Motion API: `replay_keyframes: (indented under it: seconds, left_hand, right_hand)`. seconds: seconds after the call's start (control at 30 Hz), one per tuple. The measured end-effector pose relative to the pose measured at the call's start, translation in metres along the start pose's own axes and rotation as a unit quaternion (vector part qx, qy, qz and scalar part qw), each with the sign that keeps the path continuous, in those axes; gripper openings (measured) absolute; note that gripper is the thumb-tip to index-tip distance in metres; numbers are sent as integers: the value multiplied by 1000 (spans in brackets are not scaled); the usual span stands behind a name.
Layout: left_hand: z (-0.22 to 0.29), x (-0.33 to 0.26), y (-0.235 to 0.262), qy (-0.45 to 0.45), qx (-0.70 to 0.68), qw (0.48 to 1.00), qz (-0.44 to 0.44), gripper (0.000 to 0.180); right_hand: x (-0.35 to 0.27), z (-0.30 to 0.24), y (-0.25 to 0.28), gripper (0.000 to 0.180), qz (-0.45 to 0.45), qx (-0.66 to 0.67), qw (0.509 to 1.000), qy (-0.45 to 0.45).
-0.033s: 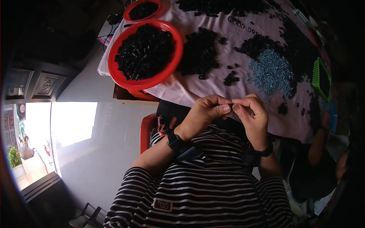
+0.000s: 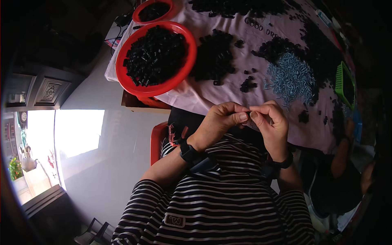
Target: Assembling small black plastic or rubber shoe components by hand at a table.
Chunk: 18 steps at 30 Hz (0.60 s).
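Note:
My left hand (image 2: 220, 122) and my right hand (image 2: 272, 127) meet fingertip to fingertip just off the table's near edge. Between the pinched thumbs and forefingers is a small black piece (image 2: 248, 114), mostly covered by the fingers, so its exact shape cannot be made out. Beyond my right hand lies a heap of small silvery-blue screws (image 2: 290, 77). Farther left, a pile of small black plastic parts (image 2: 215, 57) rests on the pink cloth (image 2: 228, 93), with a few loose ones (image 2: 248, 85) between the two heaps.
A large red basin (image 2: 122, 69) full of black parts stands at the table's left edge, a smaller red bowl (image 2: 136, 18) behind it. More black parts (image 2: 322, 45) spread along the far right, near a green basket (image 2: 339, 81). Another person's arm (image 2: 341, 157) is at the right.

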<state>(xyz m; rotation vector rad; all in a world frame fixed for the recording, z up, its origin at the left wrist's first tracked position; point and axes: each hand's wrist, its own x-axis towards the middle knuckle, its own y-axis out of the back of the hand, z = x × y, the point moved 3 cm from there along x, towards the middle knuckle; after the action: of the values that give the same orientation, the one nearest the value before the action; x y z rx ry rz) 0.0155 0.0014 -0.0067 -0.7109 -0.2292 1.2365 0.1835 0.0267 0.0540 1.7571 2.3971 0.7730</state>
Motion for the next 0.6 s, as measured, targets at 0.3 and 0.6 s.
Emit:
replay_keyframes:
  seconds: [0.3,0.6]
  left_hand:
    - [-5,1,5,-4,-1,1000,10,28]
    - [-2,2,8,2,-22,1000,-1,26]
  right_hand:
    - [1,-15,3,26,-16,-205,968,147]
    - [25,36,9,18,49,-21,998,14]
